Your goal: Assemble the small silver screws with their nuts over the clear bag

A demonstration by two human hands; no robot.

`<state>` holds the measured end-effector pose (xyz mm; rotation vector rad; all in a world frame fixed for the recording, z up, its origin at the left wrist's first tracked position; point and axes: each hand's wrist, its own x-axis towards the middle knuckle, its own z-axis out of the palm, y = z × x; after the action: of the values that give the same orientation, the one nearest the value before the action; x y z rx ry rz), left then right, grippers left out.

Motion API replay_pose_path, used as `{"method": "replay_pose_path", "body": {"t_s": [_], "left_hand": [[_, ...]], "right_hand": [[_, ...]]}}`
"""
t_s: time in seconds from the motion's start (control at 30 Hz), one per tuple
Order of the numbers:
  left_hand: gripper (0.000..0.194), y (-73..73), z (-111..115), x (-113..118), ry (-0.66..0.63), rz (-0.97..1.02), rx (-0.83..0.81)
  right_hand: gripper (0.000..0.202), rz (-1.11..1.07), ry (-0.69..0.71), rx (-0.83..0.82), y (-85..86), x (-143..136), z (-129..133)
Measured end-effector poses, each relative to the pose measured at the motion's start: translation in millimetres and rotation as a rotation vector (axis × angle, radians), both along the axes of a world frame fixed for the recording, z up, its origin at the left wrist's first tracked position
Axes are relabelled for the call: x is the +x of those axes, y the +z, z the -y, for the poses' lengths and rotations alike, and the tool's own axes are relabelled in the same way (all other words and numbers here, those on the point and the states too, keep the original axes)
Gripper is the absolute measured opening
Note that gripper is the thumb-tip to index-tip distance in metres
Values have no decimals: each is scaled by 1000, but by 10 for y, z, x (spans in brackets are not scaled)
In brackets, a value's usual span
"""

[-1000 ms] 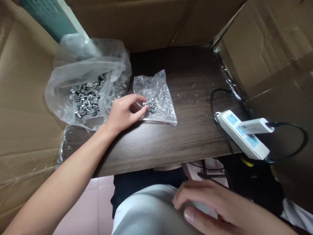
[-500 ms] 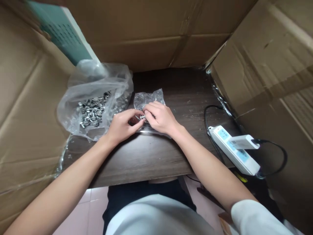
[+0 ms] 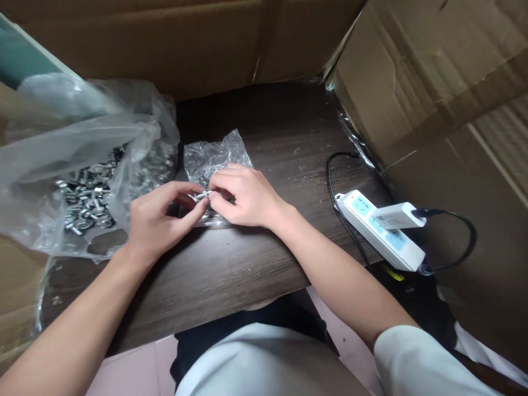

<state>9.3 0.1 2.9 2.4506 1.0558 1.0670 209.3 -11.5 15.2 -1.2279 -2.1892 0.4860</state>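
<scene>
Between my two hands is a small silver screw [image 3: 203, 194], its finer details too small to make out. My left hand [image 3: 163, 214] pinches it from the left with thumb and forefinger. From the other side, my right hand [image 3: 243, 195] has its thumb and curled fingers closed at the screw's right end. Under and behind the hands lies a small clear plastic bag [image 3: 206, 158], with metal bits partly hidden in it. To the left, a big clear plastic bag [image 3: 165, 118] gapes around a heap of silver bolts [image 3: 93, 198].
On the right stands a white power strip [image 3: 381, 231] with a white plug-in adapter [image 3: 398, 215] and black cables. Cardboard walls [image 3: 433, 137] enclose the dark wooden table [image 3: 280, 132] at the back and sides. A teal panel [image 3: 25, 52] leans in at upper left.
The view has turned, so bags, hands and power strip appear further left. Both hands stay together over the small bag, and the screw between the fingertips shows more plainly.
</scene>
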Motion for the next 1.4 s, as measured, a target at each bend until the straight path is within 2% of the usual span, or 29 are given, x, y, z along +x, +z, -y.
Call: {"method": "replay_pose_path", "body": {"t_s": [0.07,0.13,0.2,0.27,0.3,0.37,0.43,0.47,0.5,0.57,0.6,0.63,0.7,0.8,0.93,1.1,1.2,1.33,1.4], "left_hand": [[12,3,-4,-2,8,-6,10],[13,5,-10,-5,16,-9,10],[13,6,-15,-11,20,-5,9],[13,9,-15,-16,17,-1,16],[13,11,-13,-18,13,0,21],[11,12,-6,-17,3,1,21],[9,6,3,-10,-11,-8,-10],[9,1,7,-5,-23,-3,-21],[8,-6,9,-1,-34,2,-30],[8,-19,13,3,-46,19,-27],[8,-23,13,3,-47,27,-20],[8,-26,12,2,-45,31,-13],[8,-28,7,-3,-40,37,-4],[8,-27,-2,-16,-33,38,-7],[9,-26,-4,-37,-16,39,-34],[11,-24,1,-60,5,25,-61],[12,-27,-8,-73,18,20,-61],[12,-33,-18,-76,15,14,-71],[12,-34,-16,-69,8,12,-77]], "right_hand": [[22,-8,3,-6,-33,-8,-19],[18,-49,-7,-9,3,3,-5],[13,-135,-38,-33,160,54,106],[21,-256,-58,-133,433,150,355],[24,-281,-27,-249,586,213,531],[30,-228,192,-599,839,359,949],[41,-84,400,-1028,908,513,1396],[43,31,342,-1159,851,586,1612],[40,180,155,-1256,736,653,1816],[32,364,-210,-1342,376,766,2181],[39,378,-333,-1354,165,811,2337],[51,348,-416,-1400,-45,848,2475],[68,211,-492,-1466,-410,897,2695],[78,-5,-567,-1495,-741,926,2902],[71,-261,-565,-1525,-914,962,2997],[67,-309,-566,-1569,-1028,978,2927],[60,-302,-549,-1554,-1016,976,2874],[47,-246,-635,-1505,-952,1025,2872],[45,-260,-681,-1502,-975,1059,2919]]}}
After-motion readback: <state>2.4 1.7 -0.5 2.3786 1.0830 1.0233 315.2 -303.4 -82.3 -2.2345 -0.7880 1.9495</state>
